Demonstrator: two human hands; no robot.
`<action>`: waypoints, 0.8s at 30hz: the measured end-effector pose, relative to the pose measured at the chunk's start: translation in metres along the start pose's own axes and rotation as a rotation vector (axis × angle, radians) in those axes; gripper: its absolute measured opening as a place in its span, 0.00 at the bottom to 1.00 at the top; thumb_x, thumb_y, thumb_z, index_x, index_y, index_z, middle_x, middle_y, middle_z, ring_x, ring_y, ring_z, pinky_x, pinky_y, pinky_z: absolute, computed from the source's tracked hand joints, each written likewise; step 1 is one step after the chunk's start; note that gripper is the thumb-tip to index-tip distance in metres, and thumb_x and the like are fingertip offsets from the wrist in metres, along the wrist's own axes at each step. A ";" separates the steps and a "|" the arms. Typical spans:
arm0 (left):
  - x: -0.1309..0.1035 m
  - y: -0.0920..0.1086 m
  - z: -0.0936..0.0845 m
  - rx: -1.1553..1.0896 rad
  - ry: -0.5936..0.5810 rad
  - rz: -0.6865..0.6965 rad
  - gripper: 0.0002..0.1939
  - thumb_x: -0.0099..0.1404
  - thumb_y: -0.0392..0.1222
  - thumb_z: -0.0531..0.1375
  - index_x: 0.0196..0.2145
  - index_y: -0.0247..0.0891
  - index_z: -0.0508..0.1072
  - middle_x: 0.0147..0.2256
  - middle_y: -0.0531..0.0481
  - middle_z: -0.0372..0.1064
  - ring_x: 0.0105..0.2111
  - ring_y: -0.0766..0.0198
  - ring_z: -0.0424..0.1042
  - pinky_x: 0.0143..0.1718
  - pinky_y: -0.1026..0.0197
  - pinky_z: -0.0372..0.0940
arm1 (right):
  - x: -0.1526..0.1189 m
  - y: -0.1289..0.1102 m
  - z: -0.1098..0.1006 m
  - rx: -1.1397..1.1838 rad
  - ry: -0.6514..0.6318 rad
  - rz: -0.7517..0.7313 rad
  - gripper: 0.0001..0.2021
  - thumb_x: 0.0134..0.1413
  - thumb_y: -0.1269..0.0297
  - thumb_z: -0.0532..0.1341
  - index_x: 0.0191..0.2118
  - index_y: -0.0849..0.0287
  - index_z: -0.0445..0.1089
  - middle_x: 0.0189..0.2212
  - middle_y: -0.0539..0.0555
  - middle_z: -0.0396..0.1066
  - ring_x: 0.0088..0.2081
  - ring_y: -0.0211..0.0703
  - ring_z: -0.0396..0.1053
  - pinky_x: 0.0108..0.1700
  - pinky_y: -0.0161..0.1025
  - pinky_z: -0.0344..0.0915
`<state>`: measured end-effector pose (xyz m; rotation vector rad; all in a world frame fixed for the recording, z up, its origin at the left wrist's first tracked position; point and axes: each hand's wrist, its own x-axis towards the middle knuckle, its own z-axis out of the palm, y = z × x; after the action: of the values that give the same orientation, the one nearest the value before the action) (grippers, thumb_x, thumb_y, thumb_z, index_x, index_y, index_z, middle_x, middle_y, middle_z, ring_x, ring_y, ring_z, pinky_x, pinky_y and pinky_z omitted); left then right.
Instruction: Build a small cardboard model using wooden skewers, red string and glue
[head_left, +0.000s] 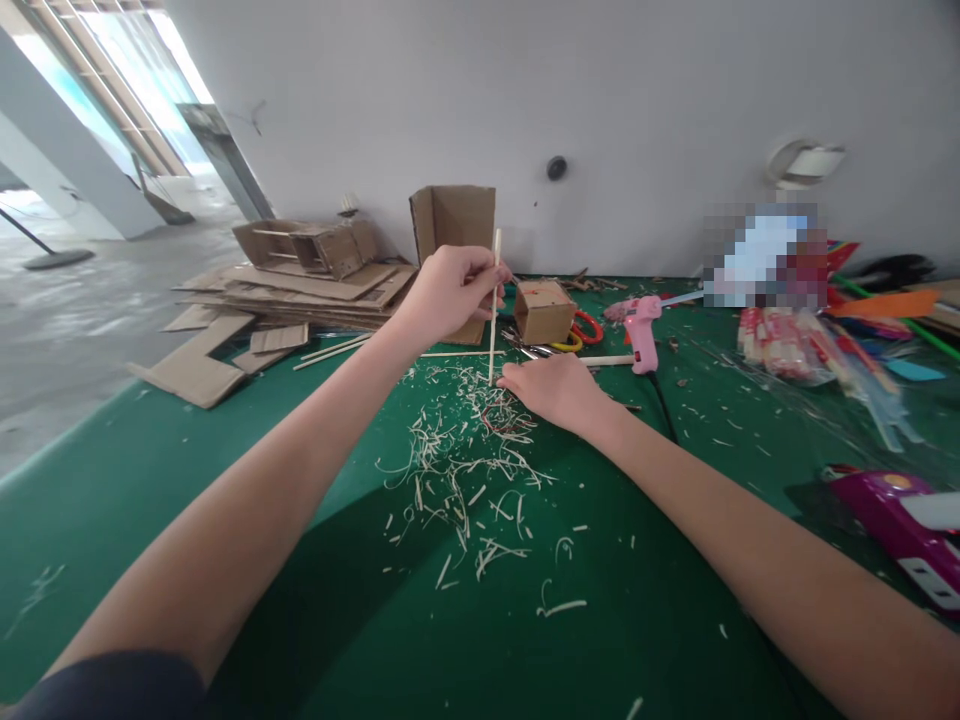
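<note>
Above the green tabletop (337, 600), the left hand (457, 285) pinches a thin wooden stick (493, 335) near its upper part and holds it nearly upright. The right hand (555, 390) is low beside the stick's bottom end, fingers curled; whether it grips anything cannot be told. Pale shavings (435, 445) lie scattered around that end and toward the near side.

With so narrow a foot, the stick could tip or skid if the left pinch loosened or loose curls got underneath it. Pushing down hard might bow or snap it. The right forearm passes close to the dark cord (664, 408) of the pink glue gun (643, 335), so a wide sweep could snag it and drag the gun. Scissors (586, 328) lie just past the right hand, their blades partly hidden, and a careless reach could meet an edge.

Among the containers, a tall cardboard box (469, 215) stands open toward the person near the wall, its lower part partly covered by the left hand; nothing can be made out inside. A small cardboard box (544, 312) sits by the scissors, contents unclear. Atop the stacked cardboard (300, 285) rests a divided carton (330, 250) with thin rods across one section. A clear plastic bag (780, 350) holds red-and-white packets.
</note>
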<state>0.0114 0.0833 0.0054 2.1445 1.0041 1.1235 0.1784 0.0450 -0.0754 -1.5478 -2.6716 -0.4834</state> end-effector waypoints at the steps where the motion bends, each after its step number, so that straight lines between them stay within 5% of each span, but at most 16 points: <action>1: 0.000 0.000 0.000 0.000 -0.001 -0.002 0.10 0.67 0.37 0.53 0.30 0.35 0.72 0.29 0.48 0.73 0.31 0.68 0.74 0.30 0.71 0.72 | -0.001 0.000 0.000 -0.002 0.015 0.002 0.20 0.68 0.55 0.44 0.39 0.59 0.70 0.25 0.56 0.73 0.25 0.43 0.68 0.26 0.38 0.42; 7: 0.002 -0.004 -0.001 -0.014 0.001 0.000 0.10 0.67 0.37 0.54 0.29 0.35 0.71 0.29 0.47 0.73 0.30 0.68 0.74 0.29 0.70 0.72 | -0.001 0.001 0.004 -0.009 0.109 0.077 0.22 0.68 0.54 0.42 0.42 0.59 0.70 0.25 0.56 0.74 0.26 0.43 0.69 0.26 0.38 0.41; 15: 0.001 -0.003 -0.002 0.029 -0.018 0.010 0.11 0.68 0.36 0.52 0.30 0.36 0.71 0.31 0.47 0.73 0.32 0.68 0.74 0.31 0.70 0.72 | 0.003 0.001 -0.006 0.023 -0.076 -0.032 0.18 0.67 0.57 0.45 0.37 0.58 0.69 0.24 0.55 0.73 0.25 0.42 0.67 0.26 0.38 0.46; 24: -0.003 0.009 0.003 0.036 -0.015 0.031 0.10 0.66 0.36 0.54 0.28 0.35 0.71 0.29 0.47 0.73 0.31 0.66 0.75 0.28 0.69 0.73 | 0.002 -0.004 -0.017 0.059 -0.204 0.011 0.20 0.67 0.57 0.45 0.38 0.59 0.72 0.28 0.60 0.74 0.29 0.48 0.70 0.26 0.40 0.50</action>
<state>0.0158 0.0758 0.0089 2.2002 0.9948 1.1107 0.1711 0.0405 -0.0599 -1.6793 -2.7925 -0.2566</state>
